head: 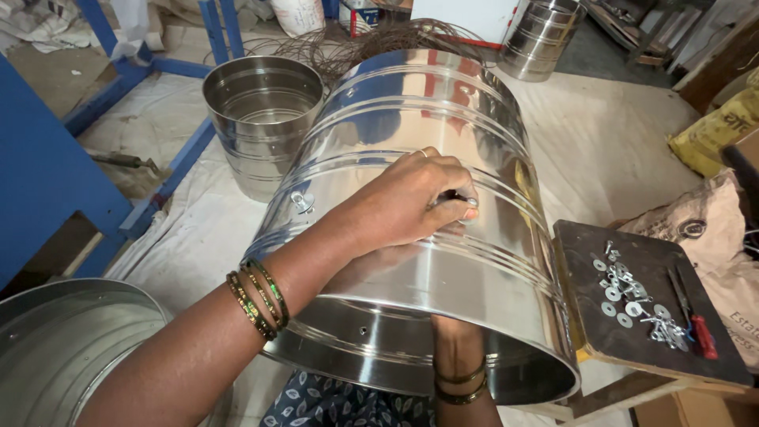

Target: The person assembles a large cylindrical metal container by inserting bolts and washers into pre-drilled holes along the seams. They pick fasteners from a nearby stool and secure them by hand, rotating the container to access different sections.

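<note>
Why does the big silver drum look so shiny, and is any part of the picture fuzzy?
Head view: the steel drum mirrors the room, with blue and red reflections and a white glare band; the left hand on top is sharp, and the washers on the dark board are crisp; the right hand is hidden inside the drum; far corners look slightly soft.
</note>
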